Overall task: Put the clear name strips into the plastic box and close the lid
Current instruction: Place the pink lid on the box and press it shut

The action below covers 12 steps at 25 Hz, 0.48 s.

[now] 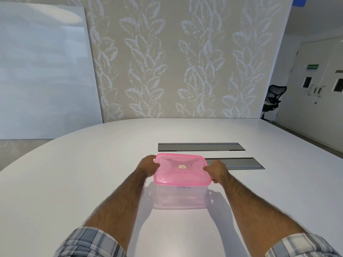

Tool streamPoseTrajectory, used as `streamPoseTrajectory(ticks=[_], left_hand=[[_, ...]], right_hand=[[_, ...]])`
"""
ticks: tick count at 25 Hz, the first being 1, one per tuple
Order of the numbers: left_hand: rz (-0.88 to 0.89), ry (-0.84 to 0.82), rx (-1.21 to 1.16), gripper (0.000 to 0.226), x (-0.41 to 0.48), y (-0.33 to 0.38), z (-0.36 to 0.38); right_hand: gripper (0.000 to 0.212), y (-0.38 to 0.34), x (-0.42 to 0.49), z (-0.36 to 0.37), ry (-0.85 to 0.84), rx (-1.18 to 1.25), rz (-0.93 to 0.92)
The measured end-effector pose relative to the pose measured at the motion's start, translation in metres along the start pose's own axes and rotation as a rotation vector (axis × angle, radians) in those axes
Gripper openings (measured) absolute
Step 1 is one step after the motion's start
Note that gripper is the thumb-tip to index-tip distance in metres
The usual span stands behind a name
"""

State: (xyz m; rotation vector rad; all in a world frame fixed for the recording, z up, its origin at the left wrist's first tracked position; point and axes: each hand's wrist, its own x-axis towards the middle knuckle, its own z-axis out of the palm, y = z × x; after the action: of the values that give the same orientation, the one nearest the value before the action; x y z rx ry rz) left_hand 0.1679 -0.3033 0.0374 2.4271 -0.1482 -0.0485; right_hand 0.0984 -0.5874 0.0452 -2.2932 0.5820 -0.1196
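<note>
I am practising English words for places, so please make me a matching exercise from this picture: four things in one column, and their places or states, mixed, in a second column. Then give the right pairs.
Things
1. pink lid
2. left hand
3. far strip
4. office chair

Places or states
a. lies flat on the table, beyond the clear box
b. stands at the back right, off the table
c. sits on top of the box
d. grips the lid's left edge

Pairs: 1-c; 2-d; 3-a; 4-b
</note>
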Motion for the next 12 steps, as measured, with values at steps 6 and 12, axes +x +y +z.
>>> streamPoseTrajectory(ticks=[6, 12], left_hand=[[0.007, 0.007, 0.031, 0.042, 0.01, -0.004, 0.004], [0.009, 0.002, 0.056, 0.04, 0.019, -0.015, 0.011]], right_hand=[[0.029, -0.002, 0.007, 0.004, 0.024, -0.048, -0.021], [0.042, -0.001, 0.014, 0.012, 0.041, -0.102, -0.014]])
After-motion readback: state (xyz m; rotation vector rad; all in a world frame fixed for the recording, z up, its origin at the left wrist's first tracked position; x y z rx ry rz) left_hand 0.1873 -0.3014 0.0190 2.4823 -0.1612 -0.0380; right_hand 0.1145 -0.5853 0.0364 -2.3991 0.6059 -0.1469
